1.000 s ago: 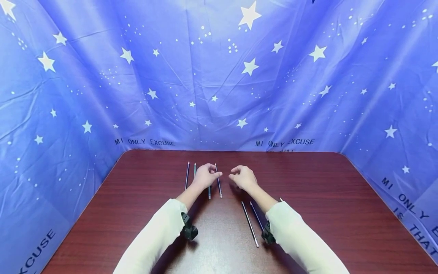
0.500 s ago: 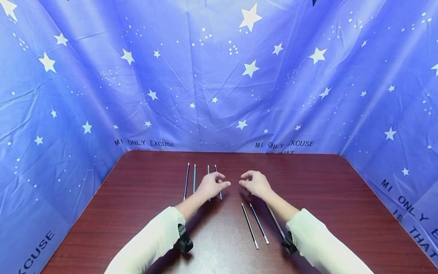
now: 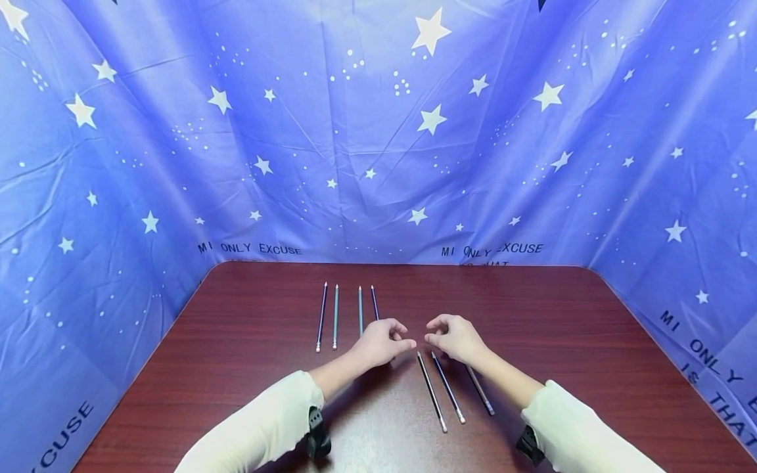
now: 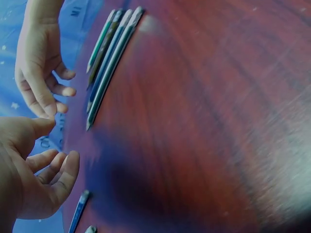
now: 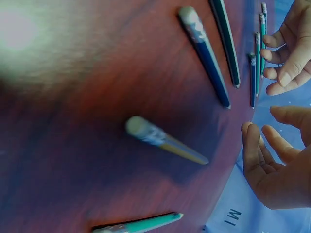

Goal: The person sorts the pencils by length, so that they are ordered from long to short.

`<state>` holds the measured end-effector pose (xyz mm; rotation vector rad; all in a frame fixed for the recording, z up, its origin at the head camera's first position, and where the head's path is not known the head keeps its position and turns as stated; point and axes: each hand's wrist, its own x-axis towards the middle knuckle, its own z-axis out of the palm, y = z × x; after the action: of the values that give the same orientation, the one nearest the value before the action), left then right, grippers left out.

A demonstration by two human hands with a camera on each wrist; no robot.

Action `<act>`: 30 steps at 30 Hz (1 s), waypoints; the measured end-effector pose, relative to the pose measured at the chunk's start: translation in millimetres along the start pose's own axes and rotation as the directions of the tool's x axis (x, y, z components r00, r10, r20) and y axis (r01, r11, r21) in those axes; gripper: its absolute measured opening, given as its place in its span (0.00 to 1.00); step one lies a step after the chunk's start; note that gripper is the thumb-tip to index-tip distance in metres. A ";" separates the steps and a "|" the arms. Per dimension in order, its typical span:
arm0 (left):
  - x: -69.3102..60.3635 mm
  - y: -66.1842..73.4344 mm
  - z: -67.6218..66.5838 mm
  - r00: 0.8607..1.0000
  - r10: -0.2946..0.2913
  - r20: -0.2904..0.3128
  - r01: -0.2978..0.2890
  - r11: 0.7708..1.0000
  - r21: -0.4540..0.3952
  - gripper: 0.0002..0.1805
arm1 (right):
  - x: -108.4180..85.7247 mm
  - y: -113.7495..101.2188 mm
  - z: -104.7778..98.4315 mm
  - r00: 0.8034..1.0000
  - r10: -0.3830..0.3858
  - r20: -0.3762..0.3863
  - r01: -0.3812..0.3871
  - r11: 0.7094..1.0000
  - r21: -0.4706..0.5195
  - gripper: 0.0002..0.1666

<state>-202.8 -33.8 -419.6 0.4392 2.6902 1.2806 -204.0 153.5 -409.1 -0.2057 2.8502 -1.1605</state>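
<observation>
My left hand (image 3: 381, 343) hovers over the near ends of two pencils, a teal one (image 3: 361, 312) and a dark blue one (image 3: 374, 302), its fingers loosely bent around nothing. Left of them lie another teal pencil (image 3: 336, 318) and dark blue pencil (image 3: 322, 318). My right hand (image 3: 458, 338), also empty with bent fingers, is above the tips of a black pencil (image 3: 432, 393), a dark blue pencil (image 3: 449, 389) and a third pencil (image 3: 481, 392) partly covered by the forearm. The right wrist view also has a green pencil (image 5: 150, 223), hidden in the head view.
The reddish-brown wooden table (image 3: 532, 309) has rounded back corners and a glossy reflection near its front. A blue cloth (image 3: 378, 131) with white stars and lettering hangs behind it and on both sides.
Both hands have come back toward the person, the left also drifting right and the right hand moving right. More of the left pencils and of the right ones shows. The visible pencils have not moved.
</observation>
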 end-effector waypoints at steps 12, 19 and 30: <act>-15.2 4.3 22.2 0.999 0.033 0.039 -0.034 0.999 0.005 0.17 | -25.2 7.7 1.7 0.998 0.023 0.054 -0.019 0.997 -0.080 0.12; -19.9 6.7 29.3 0.999 0.012 0.052 -0.012 1.000 -0.010 0.21 | -35.0 12.5 4.0 0.995 -0.013 0.100 0.014 1.000 -0.008 0.12; -16.4 6.8 38.7 1.000 0.004 0.014 -0.006 0.989 0.146 0.25 | -39.0 16.8 6.8 0.993 -0.028 0.118 0.027 1.000 0.012 0.15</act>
<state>-176.6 -6.4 -438.9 0.4691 2.7839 1.0813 -166.5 166.4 -425.6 -0.3041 2.7463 -1.1280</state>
